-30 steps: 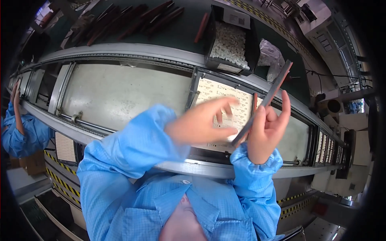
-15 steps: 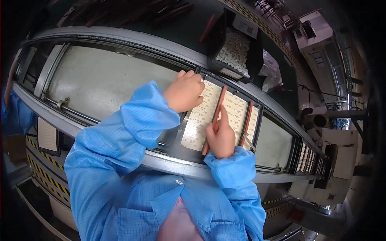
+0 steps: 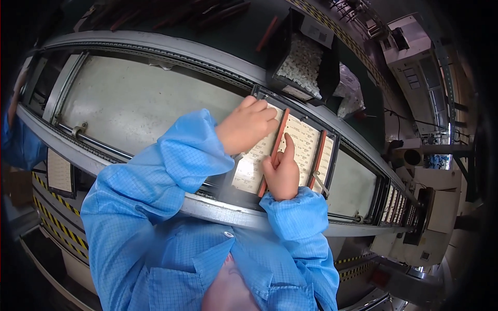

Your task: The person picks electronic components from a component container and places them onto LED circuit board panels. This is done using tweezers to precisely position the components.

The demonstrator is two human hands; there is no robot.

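A black-framed tray (image 3: pixel 334 147) lies across the conveyor, holding cream sheets (image 3: pixel 301 136) with rows of small printed marks. Two red-brown bars cross the sheets: a left bar (image 3: pixel 283 124) and a right bar (image 3: pixel 318 155). My right hand (image 3: pixel 282 173) is closed over the lower half of the left bar, one finger stretched along its right side. My left hand (image 3: pixel 248 127) hovers over the tray's upper left part, fingers curled together and pointing down. Whatever its fingertips pinch, if anything, is hidden beneath them.
A black bin (image 3: pixel 301 67) of small whitish pieces stands beyond the tray, beside a clear plastic bag (image 3: pixel 351 93). Metal conveyor rails (image 3: pixel 228 210) run along the near and far sides. A small metal lever (image 3: pixel 321 182) sits at the tray's lower right.
My left hand has shifted right and slightly down, further over the sheets, its fingers more bunched. My right hand stays at the left bar, with only a slight shift.
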